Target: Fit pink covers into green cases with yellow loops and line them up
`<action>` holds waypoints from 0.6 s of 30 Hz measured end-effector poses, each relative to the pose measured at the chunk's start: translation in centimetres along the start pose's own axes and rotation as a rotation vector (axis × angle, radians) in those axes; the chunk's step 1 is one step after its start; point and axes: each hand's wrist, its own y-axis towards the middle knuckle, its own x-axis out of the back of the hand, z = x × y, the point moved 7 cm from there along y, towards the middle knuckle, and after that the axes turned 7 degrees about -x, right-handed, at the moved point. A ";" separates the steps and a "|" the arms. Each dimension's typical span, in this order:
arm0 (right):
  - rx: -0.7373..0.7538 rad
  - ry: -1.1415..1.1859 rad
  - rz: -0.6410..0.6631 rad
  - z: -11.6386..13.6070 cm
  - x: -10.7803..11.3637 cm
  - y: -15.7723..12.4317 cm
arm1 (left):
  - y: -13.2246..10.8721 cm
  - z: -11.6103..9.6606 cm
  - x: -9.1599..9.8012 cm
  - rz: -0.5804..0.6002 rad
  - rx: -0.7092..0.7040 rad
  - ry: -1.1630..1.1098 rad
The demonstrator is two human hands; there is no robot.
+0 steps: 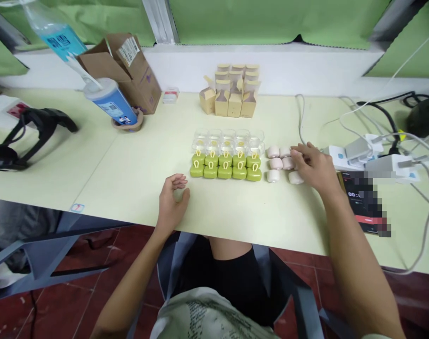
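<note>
My left hand (pixel 172 200) rests on the table near its front edge, open, fingers loosely curled and thumb apart, holding nothing. To its right stand two rows of small green containers (pixel 225 170) with pale yellow loops on top. Behind them are rows of clear plastic cups or covers (pixel 228 136). My right hand (pixel 315 167) reaches over several small pale pink rounded pieces (pixel 275 164), its fingers apart and fingertips at the pieces on the right. Part of that group is hidden beneath the hand. One pink piece (pixel 295 177) lies by the heel of the hand.
Small open cardboard boxes (pixel 234 104) stand at the back. A larger carton (pixel 144 80), a blue canister (pixel 112 103) and a black headset (pixel 34 129) are at the left. Power strips (pixel 362 150), cables and a phone (pixel 364 202) lie beside my right arm.
</note>
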 end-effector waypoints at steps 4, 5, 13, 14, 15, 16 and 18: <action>0.070 -0.059 -0.133 1.0 1.0 -0.4 | 0.0 -0.1 0.0 0.014 -0.009 -0.045; 0.096 -0.075 -0.161 1.6 1.3 -0.6 | 0.0 -0.1 0.0 0.014 -0.007 -0.050; 0.169 -0.165 -0.067 3.4 1.2 -0.6 | 0.2 -0.1 -0.5 0.013 -0.010 -0.050; 0.149 -0.171 -0.083 3.0 1.7 -0.5 | 0.1 -0.1 -0.5 0.009 -0.006 -0.052; 0.124 -0.179 -0.101 2.4 2.4 -0.4 | 0.0 -0.3 -0.2 0.000 -0.007 -0.050; 0.097 -0.189 -0.114 1.8 3.2 -0.3 | -0.1 -0.7 0.1 -0.020 -0.023 -0.038; 0.048 -0.204 -0.111 0.5 5.0 -0.2 | -0.2 -2.8 1.0 -0.054 -0.125 0.024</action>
